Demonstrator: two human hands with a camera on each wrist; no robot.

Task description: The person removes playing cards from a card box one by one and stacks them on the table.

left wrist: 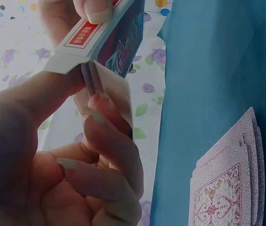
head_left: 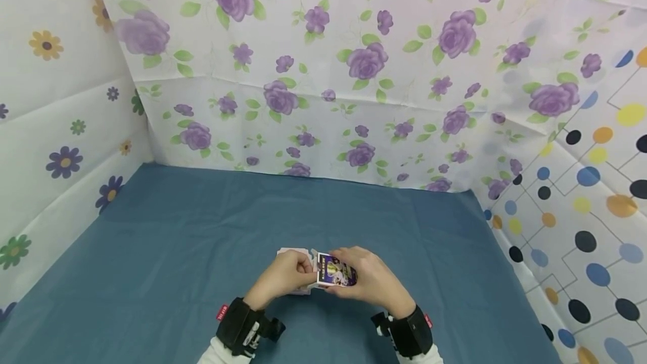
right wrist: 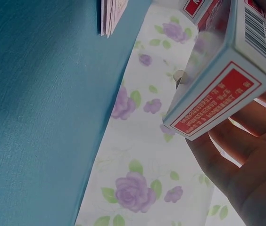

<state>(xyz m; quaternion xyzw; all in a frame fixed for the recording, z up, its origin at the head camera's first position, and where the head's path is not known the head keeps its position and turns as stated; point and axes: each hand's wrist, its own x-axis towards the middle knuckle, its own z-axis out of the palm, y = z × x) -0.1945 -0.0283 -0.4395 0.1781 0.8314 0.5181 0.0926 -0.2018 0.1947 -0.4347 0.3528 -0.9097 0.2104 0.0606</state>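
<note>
My right hand (head_left: 371, 277) grips a small playing card box (head_left: 335, 271), dark purple with a picture on its face and white edges with red labels. At the box's left end a flap stands open. There my left hand (head_left: 284, 275) has its thumb and curled fingers, pinching the pale panel (left wrist: 116, 89) at the opening; whether this is a flap or a card I cannot tell. On the cloth, partly behind the left hand, lies a stack of playing cards (left wrist: 218, 193) with red-patterned backs, slightly fanned.
A blue cloth (head_left: 202, 229) covers the table. Behind it hangs a white curtain with purple flowers (head_left: 303, 72). Patterned sheets close in the left (head_left: 50, 128) and right (head_left: 596, 212) sides. Each wrist wears a black strap with a camera.
</note>
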